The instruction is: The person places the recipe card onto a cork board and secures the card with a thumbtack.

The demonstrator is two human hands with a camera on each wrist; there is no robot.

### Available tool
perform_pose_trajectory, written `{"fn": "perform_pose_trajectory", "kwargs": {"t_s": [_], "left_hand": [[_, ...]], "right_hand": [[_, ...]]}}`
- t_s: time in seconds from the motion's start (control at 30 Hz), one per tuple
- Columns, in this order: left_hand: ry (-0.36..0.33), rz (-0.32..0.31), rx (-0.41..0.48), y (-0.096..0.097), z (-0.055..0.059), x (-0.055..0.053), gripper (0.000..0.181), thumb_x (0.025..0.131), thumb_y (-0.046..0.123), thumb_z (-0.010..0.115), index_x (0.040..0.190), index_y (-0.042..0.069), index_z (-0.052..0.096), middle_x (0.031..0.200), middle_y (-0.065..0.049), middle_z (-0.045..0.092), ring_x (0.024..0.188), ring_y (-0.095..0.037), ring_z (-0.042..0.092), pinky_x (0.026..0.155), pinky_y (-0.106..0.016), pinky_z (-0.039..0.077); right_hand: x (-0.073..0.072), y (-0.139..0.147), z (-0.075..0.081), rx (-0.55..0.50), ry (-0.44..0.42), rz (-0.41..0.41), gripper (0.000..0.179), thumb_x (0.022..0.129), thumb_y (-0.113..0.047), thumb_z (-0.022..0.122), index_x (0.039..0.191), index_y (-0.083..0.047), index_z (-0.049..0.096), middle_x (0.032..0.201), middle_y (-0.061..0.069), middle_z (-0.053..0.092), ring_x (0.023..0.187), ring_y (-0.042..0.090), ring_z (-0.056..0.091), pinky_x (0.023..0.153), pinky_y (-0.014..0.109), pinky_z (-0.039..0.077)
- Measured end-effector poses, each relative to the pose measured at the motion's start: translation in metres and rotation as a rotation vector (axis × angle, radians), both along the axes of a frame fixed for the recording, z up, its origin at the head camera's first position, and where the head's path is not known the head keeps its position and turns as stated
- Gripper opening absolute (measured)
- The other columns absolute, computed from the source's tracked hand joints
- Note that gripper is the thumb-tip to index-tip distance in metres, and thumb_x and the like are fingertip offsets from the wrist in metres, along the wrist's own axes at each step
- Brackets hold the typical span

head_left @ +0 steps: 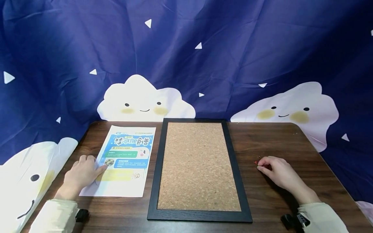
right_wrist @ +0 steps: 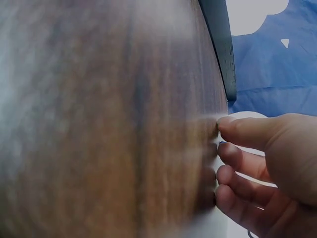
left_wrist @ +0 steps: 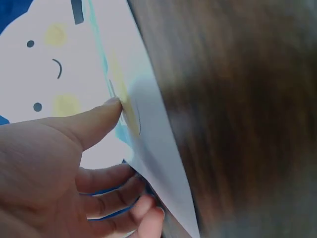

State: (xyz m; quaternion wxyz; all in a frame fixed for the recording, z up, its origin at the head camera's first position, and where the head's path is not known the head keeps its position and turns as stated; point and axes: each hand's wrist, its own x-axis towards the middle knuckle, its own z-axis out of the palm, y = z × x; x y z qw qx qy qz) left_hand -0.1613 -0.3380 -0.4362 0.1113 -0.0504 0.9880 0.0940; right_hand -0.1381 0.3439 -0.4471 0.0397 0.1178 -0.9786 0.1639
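Note:
A white printed sheet of paper [head_left: 128,184] with a blue, green and yellow design lies on the left part of the table. My left hand [head_left: 83,173] rests at its left edge, thumb across the sheet and the other fingers spread beside it. The left wrist view shows the thumb [left_wrist: 106,116] pressing on the paper near that edge. My right hand [head_left: 276,170] rests on the table, fingers loosely bent, fingertips beside a tiny red piece [head_left: 255,162]. Its fingertips [right_wrist: 225,173] touch the wood in the right wrist view, with no object visible between them.
A cork board [head_left: 198,165] in a black frame [head_left: 201,215] lies flat between the hands on the dark wooden table [head_left: 268,139]. Another tiny piece [head_left: 259,157] lies just beyond the right fingertips. A blue curtain [head_left: 180,48] with smiling clouds hangs behind the table.

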Motion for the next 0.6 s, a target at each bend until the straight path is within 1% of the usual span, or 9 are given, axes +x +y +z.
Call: {"fn": "perform_pose_trajectory", "kwargs": {"t_s": [0.1,0.17,0.27,0.33,0.37,0.43,0.5,0.57,0.6], "left_hand": [[0.001,0.026,0.041,-0.001,-0.001,-0.001,0.072,0.103,0.048,0.07,0.128,-0.017,0.052,0.115,-0.035,0.058,0.097,-0.047,0.062,0.08,-0.061,0.054],[0.023,0.03,0.065,-0.001,-0.001,-0.001,0.054,0.103,0.036,0.072,0.119,-0.013,0.056,0.104,-0.029,0.063,0.088,-0.041,0.063,0.075,-0.057,0.054],[0.062,0.023,0.093,-0.004,-0.002,0.0,0.028,0.102,0.02,0.071,0.105,-0.006,0.061,0.088,-0.02,0.066,0.076,-0.033,0.062,0.066,-0.05,0.052],[0.085,0.01,0.107,-0.006,-0.003,0.0,0.02,0.101,0.016,0.069,0.099,-0.004,0.064,0.085,-0.018,0.067,0.074,-0.031,0.061,0.064,-0.048,0.051],[0.082,0.015,0.118,-0.006,-0.003,0.0,0.02,0.102,0.016,0.068,0.1,-0.004,0.065,0.084,-0.018,0.067,0.074,-0.03,0.061,0.064,-0.046,0.051],[0.07,0.016,0.134,-0.006,-0.002,-0.002,0.03,0.103,0.022,0.066,0.107,-0.008,0.065,0.086,-0.017,0.067,0.075,-0.029,0.062,0.066,-0.045,0.052],[0.049,0.01,0.139,-0.004,-0.001,-0.004,0.048,0.104,0.032,0.067,0.117,-0.014,0.063,0.091,-0.02,0.067,0.079,-0.031,0.062,0.069,-0.046,0.053],[0.03,0.001,0.133,-0.001,-0.001,-0.005,0.066,0.103,0.042,0.07,0.126,-0.019,0.059,0.098,-0.024,0.067,0.085,-0.034,0.063,0.073,-0.049,0.055],[0.03,-0.009,0.125,0.001,-0.001,-0.005,0.072,0.102,0.045,0.071,0.129,-0.02,0.057,0.102,-0.026,0.066,0.087,-0.035,0.063,0.075,-0.051,0.055]], "right_hand": [[0.001,-0.001,0.0,0.0,0.003,-0.002,0.009,0.093,-0.013,0.083,0.09,-0.018,0.076,0.087,-0.006,0.073,0.079,0.011,0.064,0.074,0.041,0.054],[0.002,-0.002,0.001,-0.005,0.003,-0.004,0.009,0.094,-0.012,0.083,0.09,-0.017,0.076,0.088,-0.005,0.074,0.081,0.014,0.066,0.075,0.043,0.055],[0.003,-0.003,0.004,-0.012,-0.01,-0.021,0.008,0.094,-0.011,0.083,0.092,-0.016,0.076,0.091,-0.001,0.077,0.082,0.017,0.065,0.076,0.045,0.056],[0.004,-0.003,0.007,-0.024,-0.02,-0.032,0.008,0.094,-0.01,0.082,0.093,-0.015,0.076,0.093,0.002,0.078,0.082,0.02,0.066,0.078,0.048,0.057],[0.004,-0.004,0.009,-0.028,-0.03,-0.042,0.008,0.094,-0.01,0.082,0.094,-0.015,0.077,0.093,0.003,0.079,0.082,0.02,0.065,0.078,0.048,0.057],[0.005,-0.004,0.012,-0.036,-0.033,-0.047,0.008,0.094,-0.009,0.082,0.094,-0.014,0.077,0.094,0.004,0.079,0.083,0.021,0.066,0.079,0.05,0.058],[0.006,-0.004,0.013,-0.039,-0.038,-0.054,0.008,0.094,-0.008,0.082,0.094,-0.014,0.077,0.094,0.005,0.079,0.084,0.023,0.068,0.08,0.053,0.058],[0.007,-0.004,0.014,-0.04,-0.04,-0.056,0.008,0.094,-0.008,0.081,0.093,-0.014,0.076,0.094,0.005,0.079,0.085,0.024,0.069,0.079,0.052,0.058],[0.007,-0.004,0.013,-0.04,-0.037,-0.055,0.009,0.094,-0.008,0.081,0.093,-0.015,0.076,0.094,0.005,0.08,0.085,0.024,0.069,0.079,0.052,0.058]]}}
